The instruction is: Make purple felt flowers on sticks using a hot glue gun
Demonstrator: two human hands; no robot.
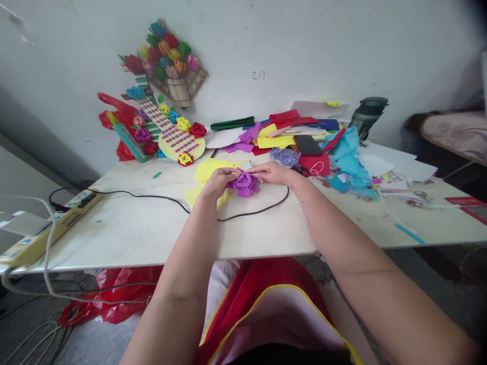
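One purple flower [245,184], seemingly shaped but unfinished, is pinched by left hand [218,183] and right hand [272,173], mid-frame; completed blooms [183,123] crowd upper left.

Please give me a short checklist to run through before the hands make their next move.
1. Crumpled purple paper flower touched by left hand and right hand: ok.
2. Flower's underside secured: cannot tell, hidden.
3. Thin black cable clear of the arms: not ok, it passes beneath the left forearm.
4. Yellow paper sheets fully visible: not ok, left hand partly hides them.
5. Black rectangular phone clear of both hands: ok.
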